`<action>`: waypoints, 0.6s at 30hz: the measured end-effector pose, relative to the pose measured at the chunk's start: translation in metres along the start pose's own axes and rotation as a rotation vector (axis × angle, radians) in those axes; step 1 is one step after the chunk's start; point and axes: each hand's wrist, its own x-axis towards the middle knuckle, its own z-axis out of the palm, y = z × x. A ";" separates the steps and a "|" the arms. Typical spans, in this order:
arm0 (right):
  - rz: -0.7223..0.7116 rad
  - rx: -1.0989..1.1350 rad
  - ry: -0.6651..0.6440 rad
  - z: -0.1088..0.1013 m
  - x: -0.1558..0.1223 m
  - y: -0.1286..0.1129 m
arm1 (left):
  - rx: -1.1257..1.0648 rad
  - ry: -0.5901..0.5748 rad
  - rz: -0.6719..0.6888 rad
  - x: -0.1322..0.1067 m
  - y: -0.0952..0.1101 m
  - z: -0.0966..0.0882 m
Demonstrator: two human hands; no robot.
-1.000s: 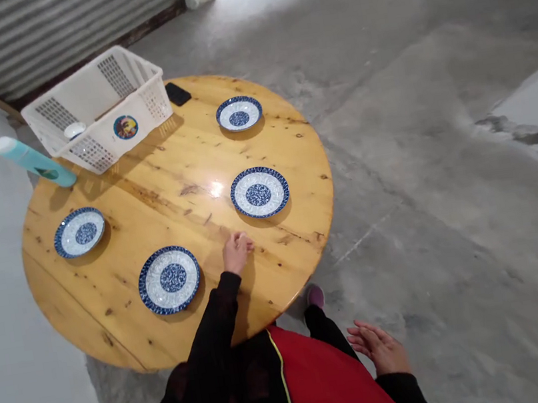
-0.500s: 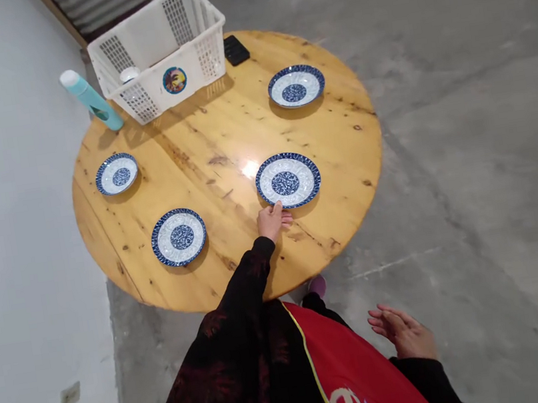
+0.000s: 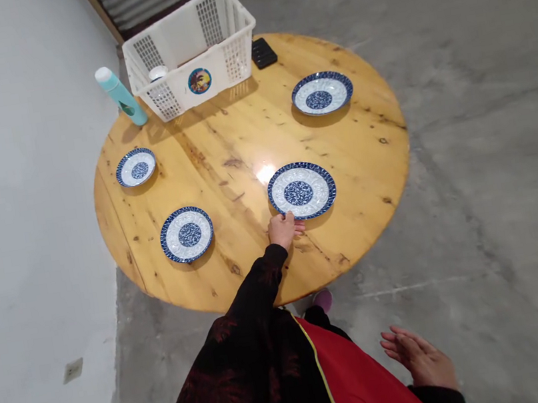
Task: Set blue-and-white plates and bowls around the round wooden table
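A blue-and-white plate (image 3: 320, 187) rests on the round wooden table (image 3: 238, 266), nearest to me on the right. My left hand (image 3: 284, 229) grips its near rim, thumb on top and fingers underneath. Off the table, my right hand (image 3: 421, 357) hangs over the floor at lower right, fingers apart and holding nothing. Matching plates lie around: one near left (image 3: 172, 237), a smaller-looking one farther left (image 3: 126, 172), and one at the far right (image 3: 340, 90).
At the back of the table stands a white plastic basket (image 3: 178, 100) with a white dish (image 3: 158, 72) inside. A turquoise bottle (image 3: 125, 102) is left of it, a black flat object (image 3: 263, 53) right of it. A white wall (image 3: 20, 198) borders the left.
The camera view has shifted, so the table and things on it appear farther right. My left hand keeps its hold on the plate's rim; my right hand stays open.
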 end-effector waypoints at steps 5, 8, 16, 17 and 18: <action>0.006 0.033 0.000 0.011 0.002 -0.010 | 0.002 -0.017 0.020 -0.003 0.005 -0.005; -0.008 0.055 -0.004 0.017 0.004 -0.014 | 0.006 -0.033 0.038 -0.001 0.008 -0.008; -0.018 0.066 -0.004 0.020 0.009 -0.011 | 0.009 -0.030 0.059 -0.001 0.009 -0.010; -0.021 0.068 -0.007 0.019 0.010 -0.011 | 0.010 -0.028 0.061 -0.001 0.009 -0.010; -0.024 0.075 -0.008 0.019 0.011 -0.010 | 0.012 -0.028 0.064 -0.001 0.010 -0.010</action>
